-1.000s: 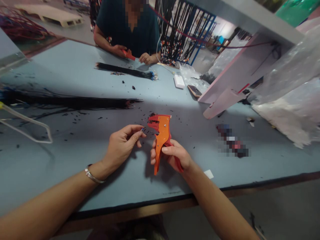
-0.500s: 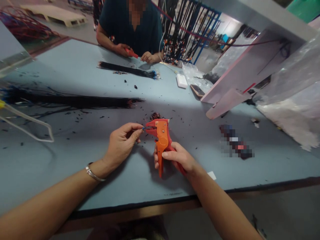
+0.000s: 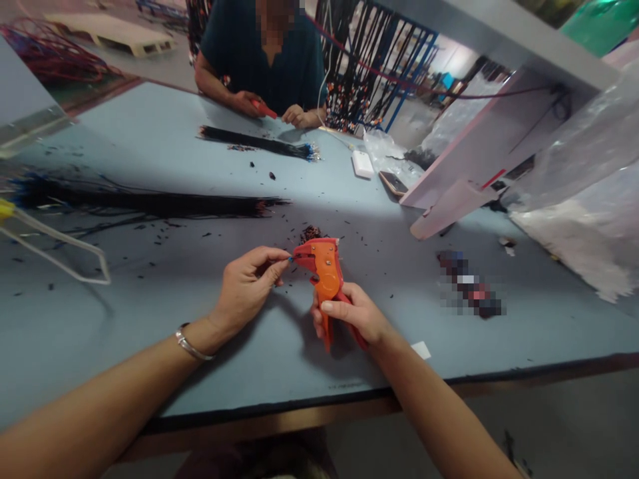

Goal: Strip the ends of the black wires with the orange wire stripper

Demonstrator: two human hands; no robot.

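Observation:
My left hand (image 3: 249,281) is pinched, thumb against forefinger, on a short wire with a blue end (image 3: 290,259). Most of that wire is hidden by the fingers. Its tip meets the jaws of an orange and red wire stripper (image 3: 327,269), whose jaws look closed or nearly so. Wrapped round the stripper's two handles is my right hand (image 3: 352,313), thumb across the orange one. A small heap of dark wire scraps (image 3: 312,233) lies just behind the tool's head. Farther back to the left, a long bundle of black wires (image 3: 164,203) rests on the table (image 3: 239,372).
Across the table a co-worker's hands (image 3: 297,116) hold a red tool, behind a shorter wire bundle (image 3: 254,142). A white box (image 3: 362,164) and a phone (image 3: 393,183) lie back right. A bent white rod (image 3: 60,249) juts in from the left. Plastic bags (image 3: 574,233) pile up right.
The stripper's handles have come closer together in my right hand, and its jaws have narrowed at the wire. Both hands have shifted very slightly right in the view.

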